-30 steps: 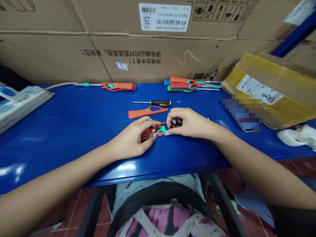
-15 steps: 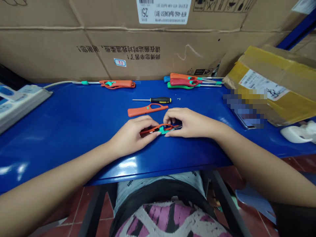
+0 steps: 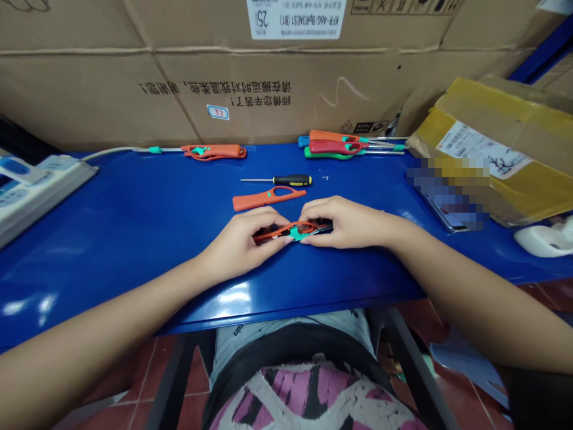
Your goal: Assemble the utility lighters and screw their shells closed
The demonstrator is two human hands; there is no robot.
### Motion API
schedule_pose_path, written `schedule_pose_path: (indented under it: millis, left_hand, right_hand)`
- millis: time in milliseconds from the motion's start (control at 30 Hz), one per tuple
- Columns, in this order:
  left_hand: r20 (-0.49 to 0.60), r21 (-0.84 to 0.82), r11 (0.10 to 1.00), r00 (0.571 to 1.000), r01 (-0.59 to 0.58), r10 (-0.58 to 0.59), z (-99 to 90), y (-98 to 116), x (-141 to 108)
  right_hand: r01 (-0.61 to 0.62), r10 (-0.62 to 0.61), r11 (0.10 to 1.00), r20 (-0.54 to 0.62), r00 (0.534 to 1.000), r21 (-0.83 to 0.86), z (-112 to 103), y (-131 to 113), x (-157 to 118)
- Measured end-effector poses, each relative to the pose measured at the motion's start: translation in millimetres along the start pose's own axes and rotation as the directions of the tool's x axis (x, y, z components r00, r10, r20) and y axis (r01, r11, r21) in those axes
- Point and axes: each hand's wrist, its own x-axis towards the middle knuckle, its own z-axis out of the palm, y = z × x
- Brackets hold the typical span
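Between both hands is an opened orange gas lighter, with a green trigger piece and dark inner parts showing. My left hand is closed around its handle end, thumb against the green trigger. At the nozzle end, my right hand pinches the lighter, its fingertips beside the green piece; the palm covers much of the metal rod. Just beyond my hands lies the loose orange half shell of a lighter. Behind that shell rests a black and yellow screwdriver, its shaft pointing left.
Several lighters lie stacked at the back, and one orange lighter lies further left. A white power strip stands at the left. A phone, a taped parcel and a white object are on the right. Cardboard walls the back.
My right hand's raised fingers have come down and closed in on the lighter near the green trigger. My left hand keeps its hold. The view has shifted slightly.
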Motion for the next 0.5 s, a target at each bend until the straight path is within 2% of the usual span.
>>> schedule_pose_path:
  millis: [200, 500]
  left_hand:
    - [-0.002, 0.013, 1.000, 1.000, 0.002, -0.002, 0.0, -0.1, -0.2]
    - [-0.012, -0.006, 1.000, 0.999, 0.031, -0.031, -0.4, 3.3, 0.8]
  right_hand:
    - [0.034, -0.034, 0.999, 0.004, 0.999, 0.002, -0.9, 0.8, 0.0]
    - [0.002, -0.003, 0.998, -0.023, 1.000, -0.056, 1.9, -0.2, 1.2]
